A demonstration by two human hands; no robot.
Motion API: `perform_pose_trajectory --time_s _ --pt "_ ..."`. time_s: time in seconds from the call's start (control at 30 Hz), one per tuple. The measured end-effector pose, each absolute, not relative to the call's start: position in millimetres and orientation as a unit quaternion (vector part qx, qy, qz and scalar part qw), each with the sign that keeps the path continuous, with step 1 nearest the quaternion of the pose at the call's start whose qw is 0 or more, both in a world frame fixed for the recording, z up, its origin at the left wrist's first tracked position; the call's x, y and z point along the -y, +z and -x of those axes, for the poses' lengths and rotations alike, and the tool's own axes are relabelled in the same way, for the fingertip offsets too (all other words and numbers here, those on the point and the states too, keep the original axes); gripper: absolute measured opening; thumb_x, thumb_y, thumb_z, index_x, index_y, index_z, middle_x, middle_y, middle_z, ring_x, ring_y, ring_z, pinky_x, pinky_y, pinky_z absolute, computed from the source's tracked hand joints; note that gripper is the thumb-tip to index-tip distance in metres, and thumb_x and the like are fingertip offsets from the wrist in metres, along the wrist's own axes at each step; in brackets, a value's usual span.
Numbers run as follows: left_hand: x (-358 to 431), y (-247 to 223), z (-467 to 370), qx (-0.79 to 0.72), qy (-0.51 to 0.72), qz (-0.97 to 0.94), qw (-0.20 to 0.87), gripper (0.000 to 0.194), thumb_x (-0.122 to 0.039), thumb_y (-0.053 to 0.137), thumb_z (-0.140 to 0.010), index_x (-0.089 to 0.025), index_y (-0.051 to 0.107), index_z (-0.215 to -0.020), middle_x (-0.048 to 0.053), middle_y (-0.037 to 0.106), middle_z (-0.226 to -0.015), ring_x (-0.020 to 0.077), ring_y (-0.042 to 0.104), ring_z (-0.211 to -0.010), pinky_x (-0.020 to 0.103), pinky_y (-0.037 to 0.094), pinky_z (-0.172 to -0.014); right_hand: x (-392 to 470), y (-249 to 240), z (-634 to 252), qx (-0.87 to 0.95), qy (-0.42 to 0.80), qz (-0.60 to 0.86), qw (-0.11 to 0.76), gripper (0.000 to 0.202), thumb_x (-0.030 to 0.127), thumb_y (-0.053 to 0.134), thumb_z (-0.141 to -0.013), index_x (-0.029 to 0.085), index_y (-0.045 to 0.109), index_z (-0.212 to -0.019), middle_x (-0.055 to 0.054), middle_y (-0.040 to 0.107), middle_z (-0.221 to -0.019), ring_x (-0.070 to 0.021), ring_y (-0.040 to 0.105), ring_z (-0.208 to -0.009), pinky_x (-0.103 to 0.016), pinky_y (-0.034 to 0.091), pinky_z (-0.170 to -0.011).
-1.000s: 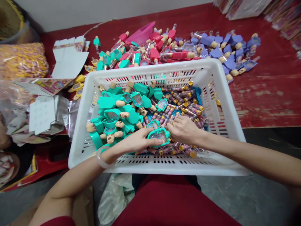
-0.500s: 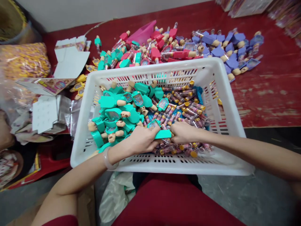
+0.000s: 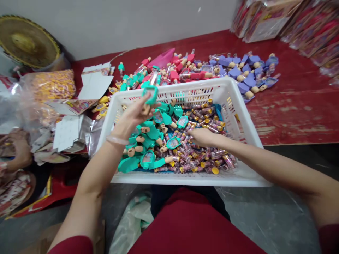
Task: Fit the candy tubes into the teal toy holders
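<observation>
Teal-framed toy (image 3: 152, 100) parted from right hand (image 3: 203, 137); joint handling ended.
Left hand (image 3: 134, 114), centre-left: grip closed on toy; right's curled, contents unclear.

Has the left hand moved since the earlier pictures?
Yes: against the white basket, the left hand has gone from near side toward the far left corner.

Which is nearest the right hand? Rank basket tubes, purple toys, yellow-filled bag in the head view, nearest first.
1. Basket tubes: around the right hand.
2. Purple toys: beyond the basket, rear right.
3. Yellow-filled bag: far left.
</observation>
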State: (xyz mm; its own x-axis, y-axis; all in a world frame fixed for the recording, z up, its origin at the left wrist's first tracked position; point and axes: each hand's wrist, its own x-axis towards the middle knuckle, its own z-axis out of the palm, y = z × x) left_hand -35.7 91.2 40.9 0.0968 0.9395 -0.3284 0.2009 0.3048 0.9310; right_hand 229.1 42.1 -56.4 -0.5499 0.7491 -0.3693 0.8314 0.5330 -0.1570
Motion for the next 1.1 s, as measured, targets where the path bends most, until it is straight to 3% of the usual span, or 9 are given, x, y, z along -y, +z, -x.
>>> perform_pose_trajectory --time_s 0.07,0.17,0.33,0.5,0.63,0.73,0.83,0.97,1.1 --pt "-104.5 46.5 33.9 -0.585 0.344 -0.540 0.498 0.060 -0.066 0.036 -0.087 -0.016 0.058 -0.111 0.011 0.067 -0.089 0.0164 0.062 -0.069 0.029 0.049 -0.060 -34.0 -65.5 -221.7 -0.894 -0.166 -0.387 0.153 0.040 0.015 0.042 -0.086 0.020 0.054 -0.123 -0.014 0.064 -0.104 -0.0252 0.064 -0.088 -0.030 0.044 -0.067" --pt "-90.5 26.1 15.9 -0.599 0.180 -0.713 0.317 0.056 -0.054 0.032 -0.092 -0.013 0.051 -0.126 0.012 0.066 -0.102 0.0181 0.064 -0.084 0.030 0.050 -0.072 -21.6 -74.5 -215.4 -0.922 -0.165 -0.311 0.163 0.049 0.009 0.044 -0.082 0.027 0.054 -0.126 -0.012 0.062 -0.104 -0.0219 0.064 -0.086 -0.027 0.044 -0.065" --pt "-30.2 -44.1 -20.0 -0.573 -0.021 -0.798 0.188 0.029 -0.037 0.070 -0.073 -0.010 0.069 -0.084 0.018 0.067 -0.096 0.0342 0.056 -0.105 0.044 0.040 -0.091 -16.4 -80.2 -215.9 -0.947 -0.087 -0.280 0.134 0.039 0.011 0.046 -0.085 0.022 0.059 -0.119 -0.016 0.057 -0.113 -0.0260 0.057 -0.101 -0.033 0.045 -0.077" --pt "-14.9 -65.0 -25.2 -0.556 -0.076 -0.817 0.132 0.036 -0.036 0.075 -0.068 -0.008 0.067 -0.089 0.021 0.063 -0.105 0.0377 0.047 -0.115 0.048 0.033 -0.097 -31.3 -61.6 -219.6 -0.926 -0.109 -0.347 0.099 0.029 0.019 0.050 -0.081 0.012 0.054 -0.108 -0.017 0.062 -0.103 -0.0251 0.060 -0.090 -0.030 0.042 -0.069" --pt "-21.5 -39.2 -8.7 -0.511 -0.080 -0.841 0.159 0.032 -0.042 0.065 -0.076 -0.013 0.064 -0.088 0.014 0.061 -0.105 0.0283 0.054 -0.103 0.037 0.040 -0.089 -40.6 -40.4 -225.9 -0.887 -0.147 -0.434 0.064 0.036 0.024 0.048 -0.079 0.013 0.044 -0.113 -0.012 0.066 -0.088 -0.0242 0.061 -0.076 -0.028 0.034 -0.057" --pt "-19.4 -15.1 5.9 -0.499 -0.001 -0.807 0.314 0.038 -0.048 0.053 -0.085 -0.016 0.056 -0.104 0.006 0.060 -0.094 0.0184 0.057 -0.082 0.028 0.045 -0.070 -41.8 -34.3 -229.0 -0.878 -0.166 -0.447 0.021 0.035 0.021 0.046 -0.078 0.014 0.042 -0.112 -0.012 0.065 -0.092 -0.0235 0.060 -0.076 -0.028 0.032 -0.058" --pt "-13.4 -0.7 12.7 -0.514 0.067 -0.717 0.465 0.045 -0.055 0.049 -0.086 -0.019 0.050 -0.114 -0.002 0.054 -0.076 0.0117 0.048 -0.059 0.022 0.038 -0.053 -40.0 -35.9 -227.5 -0.878 -0.208 -0.430 -0.018 0.033 0.019 0.045 -0.078 0.015 0.043 -0.110 -0.011 0.065 -0.094 -0.0224 0.058 -0.078 -0.028 0.034 -0.062" --pt "-11.2 2.8 11.5 -0.532 0.123 -0.695 0.467 0.044 -0.053 0.055 -0.083 -0.020 0.054 -0.113 -0.001 0.056 -0.088 0.0112 0.048 -0.065 0.022 0.039 -0.058 -38.7 -39.7 -222.7 -0.879 -0.225 -0.414 -0.071 0.022 0.021 0.045 -0.080 0.015 0.050 -0.101 -0.010 0.062 -0.093 -0.0217 0.056 -0.081 -0.029 0.038 -0.068" --pt "-14.3 2.4 13.0 -0.541 0.147 -0.673 0.482 0.041 -0.051 0.056 -0.083 -0.020 0.055 -0.109 0.000 0.057 -0.092 0.0125 0.050 -0.070 0.023 0.040 -0.061 -42.6 -34.7 -221.8 -0.839 -0.260 -0.449 -0.161 0.026 0.042 0.049 -0.086 0.016 0.056 -0.086 -0.010 0.059 -0.094 -0.0203 0.054 -0.082 -0.030 0.040 -0.071"
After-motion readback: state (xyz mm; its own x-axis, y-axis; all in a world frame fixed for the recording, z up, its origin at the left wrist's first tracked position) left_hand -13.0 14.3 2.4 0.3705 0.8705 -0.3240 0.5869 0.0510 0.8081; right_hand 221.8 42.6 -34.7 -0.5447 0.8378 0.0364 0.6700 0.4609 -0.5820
